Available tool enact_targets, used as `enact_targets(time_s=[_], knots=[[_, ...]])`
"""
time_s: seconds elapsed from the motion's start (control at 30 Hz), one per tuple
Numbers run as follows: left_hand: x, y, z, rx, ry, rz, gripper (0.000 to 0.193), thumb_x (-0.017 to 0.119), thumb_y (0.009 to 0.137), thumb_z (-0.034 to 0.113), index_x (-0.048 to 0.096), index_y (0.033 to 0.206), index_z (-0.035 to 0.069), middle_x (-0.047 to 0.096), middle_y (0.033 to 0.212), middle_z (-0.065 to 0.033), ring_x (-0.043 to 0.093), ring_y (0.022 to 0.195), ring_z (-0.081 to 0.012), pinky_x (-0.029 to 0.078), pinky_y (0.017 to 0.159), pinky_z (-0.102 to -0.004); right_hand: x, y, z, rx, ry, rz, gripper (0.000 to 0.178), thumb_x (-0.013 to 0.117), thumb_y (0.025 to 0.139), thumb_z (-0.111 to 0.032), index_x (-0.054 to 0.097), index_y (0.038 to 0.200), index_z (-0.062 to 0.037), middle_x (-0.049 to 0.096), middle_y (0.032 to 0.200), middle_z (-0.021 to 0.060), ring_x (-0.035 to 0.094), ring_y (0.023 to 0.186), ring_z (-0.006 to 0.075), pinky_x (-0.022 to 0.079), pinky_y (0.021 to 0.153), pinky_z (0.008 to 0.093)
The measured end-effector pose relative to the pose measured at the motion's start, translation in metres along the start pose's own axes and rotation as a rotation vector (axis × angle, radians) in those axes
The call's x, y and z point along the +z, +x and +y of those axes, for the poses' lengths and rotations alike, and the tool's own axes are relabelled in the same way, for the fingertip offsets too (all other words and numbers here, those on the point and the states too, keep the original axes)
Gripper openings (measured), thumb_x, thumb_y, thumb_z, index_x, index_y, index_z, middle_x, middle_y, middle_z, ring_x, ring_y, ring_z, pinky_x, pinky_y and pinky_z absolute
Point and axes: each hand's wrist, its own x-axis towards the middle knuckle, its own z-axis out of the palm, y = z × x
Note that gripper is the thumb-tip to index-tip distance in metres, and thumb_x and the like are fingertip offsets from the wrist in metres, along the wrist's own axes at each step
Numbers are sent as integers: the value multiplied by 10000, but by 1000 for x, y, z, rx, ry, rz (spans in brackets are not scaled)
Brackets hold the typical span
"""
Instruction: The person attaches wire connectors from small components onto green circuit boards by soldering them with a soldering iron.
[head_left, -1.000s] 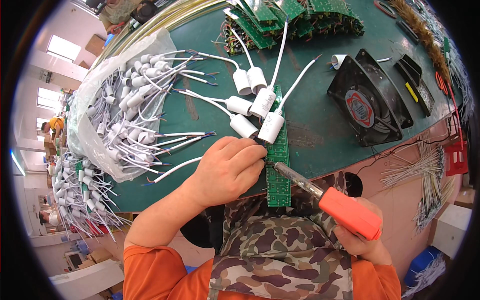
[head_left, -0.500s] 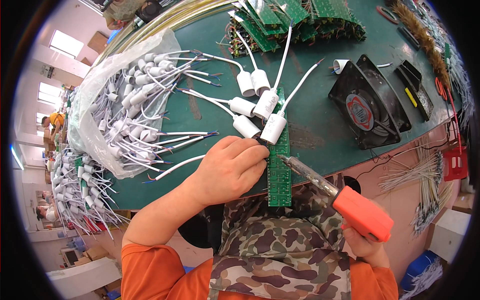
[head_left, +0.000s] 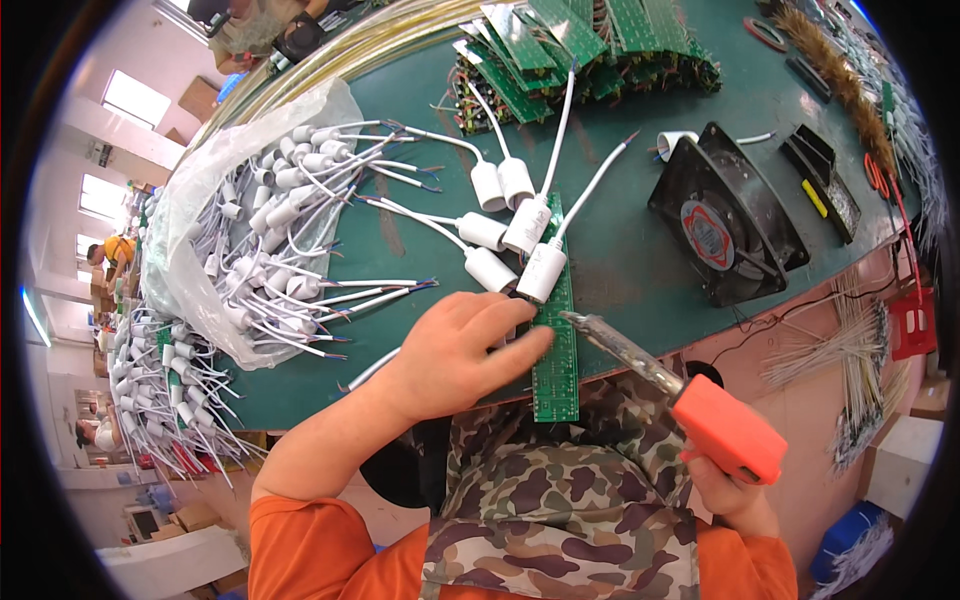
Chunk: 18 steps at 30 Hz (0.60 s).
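Note:
My left hand [head_left: 455,350] is over the left edge of a green circuit board strip [head_left: 556,385], its finger and thumb apart near the lower ends of white cylindrical lamp sockets [head_left: 541,272]; some of its fingertips are hidden. A cluster of these sockets, with white cables fanning outward, lies at the far part of the strip. In my right hand [head_left: 722,490] is a soldering iron [head_left: 728,430] with an orange-red handle, gripped from below. Its metal tip points left at the board, close to my left fingertips; whether it touches is not clear.
To the left, a clear plastic bag [head_left: 165,240] holds many wired white sockets. Stacked green circuit boards [head_left: 590,50] lie at the back. A black fan [head_left: 725,220] stands right of the strip, with a black holder [head_left: 822,180] beyond. More wired sockets [head_left: 170,380] hang past the table's left side.
My left finger and thumb have spread from a closed pinch. The soldering iron stays almost where it was. The view has shifted slightly, with the table appearing lower.

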Motion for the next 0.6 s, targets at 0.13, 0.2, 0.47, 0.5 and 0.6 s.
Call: enact_targets(time_s=[0.13,0.2,0.47,0.5,0.6], knots=[[-2,6,-5,75,-50,-103,473,670,819,111,715,1276,227,614,1205,-81,643,974,-247,516,808,-378,-6,-8,0,265,144,61,271,768,787,-137,704,1018,-11,697,899,96,650,680,275,538,632,361],[-2,8,-9,87,-36,-132,473,666,816,117,710,1278,209,596,1212,-85,635,979,-241,513,825,-373,-6,-2,-1,249,170,119,240,757,810,-141,704,1002,-9,692,895,102,637,667,259,527,624,351],[9,19,-25,69,-18,-114,454,652,831,153,663,1286,151,599,1212,-122,639,994,-276,521,828,-390,4,2,-9,278,449,344,357,724,930,-150,634,1199,69,697,1011,123,659,798,187,562,703,336],[10,19,-24,71,-50,-86,454,651,836,147,658,1290,149,599,1221,-123,638,1023,-281,522,856,-396,2,0,-10,271,466,333,357,724,930,-150,634,1199,69,697,1011,123,659,798,187,562,703,336],[-1,8,-24,89,-20,-54,424,655,849,130,663,1273,141,601,1247,-120,634,1098,-295,521,923,-418,-7,-12,3,217,446,225,379,635,951,-80,576,1302,50,675,1198,148,622,865,155,528,774,309]])
